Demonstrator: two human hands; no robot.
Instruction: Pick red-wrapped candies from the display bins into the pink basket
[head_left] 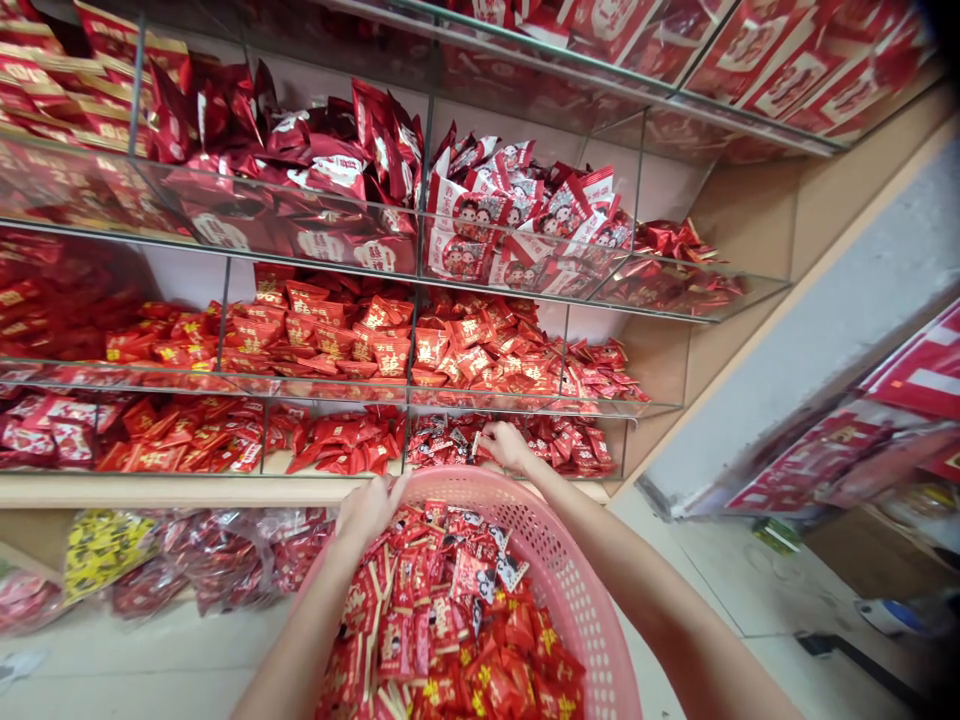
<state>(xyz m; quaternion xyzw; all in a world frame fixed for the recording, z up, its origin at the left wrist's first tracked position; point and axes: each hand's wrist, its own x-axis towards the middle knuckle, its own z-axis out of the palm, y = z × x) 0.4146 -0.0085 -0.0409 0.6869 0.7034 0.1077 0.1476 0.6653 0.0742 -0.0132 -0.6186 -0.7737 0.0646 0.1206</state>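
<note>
A pink plastic basket [592, 580] with a perforated wall sits in front of me, holding many small wrapped candies [409, 645], mostly red, some on sticks. My left hand [370, 515] is closed over the basket's far left rim. Beyond the basket, my right hand [506, 447] reaches into a bottom-shelf compartment of small red and black wrapped candies [442, 440]. Its fingers are pinched around a small wrapped candy [475, 443], whose edge shows at the fingertips.
A wooden shelf unit [675, 370] with glass dividers holds red packets [322, 335] in rows. Bagged goods [217, 560] lie on the floor beneath it. A grey wall [847, 340], a cardboard box [877, 550] and red packages [814, 460] are at the right.
</note>
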